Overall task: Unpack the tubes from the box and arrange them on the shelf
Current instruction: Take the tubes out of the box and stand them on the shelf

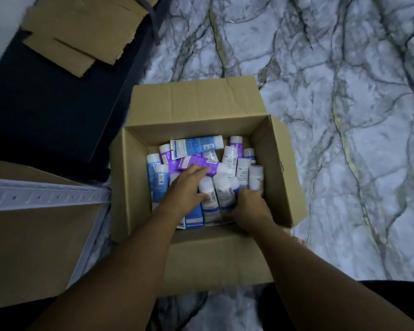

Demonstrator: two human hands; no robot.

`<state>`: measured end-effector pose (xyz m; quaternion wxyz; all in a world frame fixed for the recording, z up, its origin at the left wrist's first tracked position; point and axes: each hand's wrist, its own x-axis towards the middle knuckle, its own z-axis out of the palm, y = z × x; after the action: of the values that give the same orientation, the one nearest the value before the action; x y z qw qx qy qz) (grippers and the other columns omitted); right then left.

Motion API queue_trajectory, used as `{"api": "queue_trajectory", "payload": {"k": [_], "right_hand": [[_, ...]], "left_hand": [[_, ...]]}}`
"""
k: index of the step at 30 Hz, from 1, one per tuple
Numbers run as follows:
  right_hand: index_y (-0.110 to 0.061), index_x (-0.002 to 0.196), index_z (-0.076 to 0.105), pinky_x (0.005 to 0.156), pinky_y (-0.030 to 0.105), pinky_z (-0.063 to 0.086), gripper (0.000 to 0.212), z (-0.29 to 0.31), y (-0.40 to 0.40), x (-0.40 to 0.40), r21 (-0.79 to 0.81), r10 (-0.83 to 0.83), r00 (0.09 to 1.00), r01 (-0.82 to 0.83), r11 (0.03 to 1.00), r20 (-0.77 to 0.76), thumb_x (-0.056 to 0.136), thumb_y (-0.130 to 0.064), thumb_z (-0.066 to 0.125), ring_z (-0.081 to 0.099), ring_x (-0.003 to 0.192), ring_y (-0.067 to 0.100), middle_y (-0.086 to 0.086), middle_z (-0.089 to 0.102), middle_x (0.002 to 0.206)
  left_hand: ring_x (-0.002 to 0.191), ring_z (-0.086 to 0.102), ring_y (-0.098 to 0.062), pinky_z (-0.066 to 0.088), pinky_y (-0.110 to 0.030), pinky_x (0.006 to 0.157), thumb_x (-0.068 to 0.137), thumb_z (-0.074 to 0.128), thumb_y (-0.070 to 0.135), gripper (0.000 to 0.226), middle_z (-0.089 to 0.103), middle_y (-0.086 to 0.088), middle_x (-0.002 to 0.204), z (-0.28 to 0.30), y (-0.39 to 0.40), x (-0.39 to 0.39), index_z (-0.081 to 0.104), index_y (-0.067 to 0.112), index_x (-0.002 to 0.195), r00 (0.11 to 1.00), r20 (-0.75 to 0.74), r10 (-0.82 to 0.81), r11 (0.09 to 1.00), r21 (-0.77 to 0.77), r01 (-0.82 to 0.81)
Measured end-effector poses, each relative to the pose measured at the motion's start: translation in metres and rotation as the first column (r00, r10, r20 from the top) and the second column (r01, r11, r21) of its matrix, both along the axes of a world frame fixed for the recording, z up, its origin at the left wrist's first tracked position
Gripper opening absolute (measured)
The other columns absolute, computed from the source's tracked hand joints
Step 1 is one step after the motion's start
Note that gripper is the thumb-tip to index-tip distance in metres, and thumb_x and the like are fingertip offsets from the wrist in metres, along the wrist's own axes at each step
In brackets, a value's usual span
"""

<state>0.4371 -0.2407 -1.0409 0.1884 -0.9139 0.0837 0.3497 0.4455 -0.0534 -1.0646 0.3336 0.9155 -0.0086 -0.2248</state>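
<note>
Both my hands are down inside the open cardboard box (201, 254), which sits on the marble-patterned floor (344, 115) just beside the metal shelf rail (46, 195) at its left wall. My left hand (185, 187) lies across the heap with fingers fairly straight, tips touching the purple tube (196, 163) that lies crosswise on top, thumb against a white-capped tube (207, 194). My right hand (246, 206) sits near the box's near-right corner, fingers curled around the lower part of a white-capped tube bundle (225, 194); how many it has I cannot tell, since the fingertips are hidden.

The tubes (244, 168) are a loose jumble: some stand on their caps, others lie flat, including a blue tube (196, 144) along the far wall.

My worry is the grab itself. Lifting several smooth tubes at once with curled fingers, one could slip out and drop back, or bounce over the low near flap onto the floor. Pulling from under the crosswise purple tube may topple the standing ones by the right wall. The box also stands close to the shelf upright, so swinging a handful leftward risks knocking tubes against the rail. A flattened cardboard piece (81, 32) lies well apart on the dark surface beyond the box's far-left corner, no hazard.
</note>
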Motion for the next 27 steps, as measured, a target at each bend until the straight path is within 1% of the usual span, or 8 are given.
{"api": "queue_trajectory", "payload": {"k": [3, 7, 9, 12, 15, 20, 23, 27], "right_hand": [[-0.014, 0.109, 0.062, 0.084, 0.038, 0.056, 0.054, -0.005, 0.005, 0.013, -0.055, 0.099, 0.995, -0.098, 0.994, 0.004, 0.068, -0.041, 0.084, 0.065, 0.102, 0.027, 0.009, 0.065, 0.110], [-0.015, 0.108, 0.063, 0.081, 0.036, 0.056, 0.058, -0.010, 0.002, 0.012, -0.078, 0.153, 0.985, -0.147, 0.986, 0.079, 0.064, -0.046, 0.084, 0.064, 0.099, 0.025, 0.006, 0.064, 0.107], [-0.014, 0.106, 0.062, 0.079, 0.034, 0.054, 0.054, -0.013, 0.001, 0.009, -0.011, 0.122, 0.987, -0.122, 0.992, 0.103, 0.064, -0.042, 0.084, 0.062, 0.097, 0.024, 0.006, 0.063, 0.103], [-0.014, 0.097, 0.065, 0.073, 0.029, 0.051, 0.043, -0.012, 0.000, 0.011, 0.130, 0.067, 0.994, -0.077, 0.988, 0.083, 0.064, -0.031, 0.087, 0.060, 0.088, 0.017, 0.003, 0.065, 0.094], [-0.015, 0.091, 0.065, 0.071, 0.029, 0.050, 0.038, -0.007, -0.008, 0.013, 0.173, 0.093, 0.990, -0.110, 0.979, 0.103, 0.063, -0.029, 0.088, 0.061, 0.084, 0.018, 0.004, 0.068, 0.093], [-0.021, 0.098, 0.070, 0.068, 0.022, 0.049, 0.043, 0.033, -0.023, 0.021, 0.238, 0.001, 0.962, -0.068, 0.969, 0.272, 0.059, -0.029, 0.085, 0.065, 0.081, 0.014, 0.003, 0.071, 0.095], [-0.021, 0.094, 0.069, 0.064, 0.028, 0.054, 0.046, 0.074, -0.030, 0.026, 0.305, -0.087, 0.929, -0.029, 0.952, 0.360, 0.053, -0.030, 0.090, 0.065, 0.077, 0.013, -0.002, 0.069, 0.088], [-0.019, 0.078, 0.065, 0.064, 0.035, 0.058, 0.039, 0.126, -0.036, 0.023, 0.514, -0.350, 0.841, 0.101, 0.852, 0.413, 0.050, -0.017, 0.092, 0.070, 0.073, 0.020, 0.000, 0.072, 0.076]], "left_hand": [[0.115, 0.053, -0.014, 0.047, -0.036, 0.100, 0.068, 0.088, 0.032, 0.069, 0.056, 0.005, 0.123, -0.008, 0.011, 0.011, 0.060, 0.024, 0.131, 0.994, 0.034, -0.101, 0.995, -0.013, 0.102], [0.094, 0.056, -0.009, 0.051, -0.029, 0.080, 0.059, 0.092, 0.035, 0.054, 0.060, 0.010, 0.103, -0.003, 0.010, 0.023, 0.061, 0.028, 0.103, 0.994, -0.034, -0.104, 0.993, -0.064, 0.102], [0.090, 0.057, -0.008, 0.049, -0.025, 0.075, 0.059, 0.093, 0.032, 0.052, 0.062, 0.010, 0.098, 0.002, 0.006, 0.027, 0.063, 0.026, 0.101, 0.991, -0.068, -0.118, 0.990, -0.080, 0.112], [0.085, 0.056, -0.008, 0.044, -0.025, 0.070, 0.063, 0.090, 0.039, 0.046, 0.064, 0.010, 0.094, 0.009, 0.008, 0.030, 0.068, 0.023, 0.101, 0.971, -0.080, -0.225, 0.974, 0.012, 0.226], [0.084, 0.058, -0.010, 0.045, -0.028, 0.071, 0.064, 0.089, 0.039, 0.040, 0.065, 0.009, 0.091, 0.024, 0.014, 0.028, 0.070, 0.023, 0.096, 0.969, -0.071, -0.237, 0.968, 0.072, 0.242], [0.078, 0.059, -0.013, 0.046, -0.029, 0.063, 0.054, 0.091, 0.034, 0.040, 0.064, 0.004, 0.086, 0.066, 0.033, 0.013, 0.062, 0.022, 0.080, 1.000, -0.003, -0.023, 0.997, 0.078, 0.023], [0.068, 0.060, -0.012, 0.048, -0.029, 0.059, 0.046, 0.094, 0.031, 0.045, 0.067, 0.004, 0.077, 0.093, 0.046, -0.004, 0.060, 0.013, 0.070, 0.991, 0.015, 0.133, 0.990, 0.049, -0.133], [0.065, 0.065, -0.009, 0.047, -0.021, 0.052, 0.050, 0.094, 0.015, 0.042, 0.070, -0.001, 0.070, 0.125, 0.053, -0.034, 0.053, 0.013, 0.059, 0.904, 0.012, 0.427, 0.890, -0.184, -0.418]]}}
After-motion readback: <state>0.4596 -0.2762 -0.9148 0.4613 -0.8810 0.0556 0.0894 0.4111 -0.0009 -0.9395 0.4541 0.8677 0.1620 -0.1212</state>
